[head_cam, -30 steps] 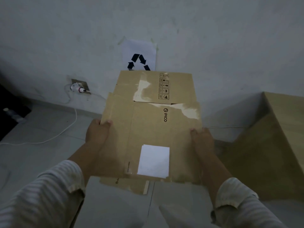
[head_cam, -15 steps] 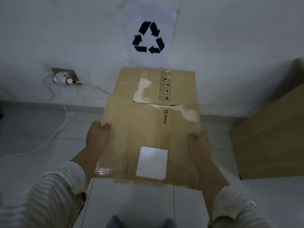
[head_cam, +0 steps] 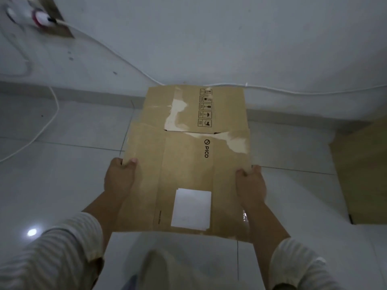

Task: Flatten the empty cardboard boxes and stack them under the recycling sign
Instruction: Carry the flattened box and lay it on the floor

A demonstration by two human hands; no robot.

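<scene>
A flattened brown cardboard box with a PICO logo, a white label and torn tape patches is held flat in front of me, its far flap reaching the base of the wall. My left hand grips its left edge, thumb on top. My right hand grips its right edge in the same way. The recycling sign is out of view above the frame.
A white wall meets the white tiled floor just beyond the box. A socket with a plug is at top left, and its white cable trails over the floor. A wooden cabinet stands at right.
The view has tilted down and closer to the wall, so the recycling sign has left the frame. The box is lower and nearer the floor by the wall; both hands keep their grip.
</scene>
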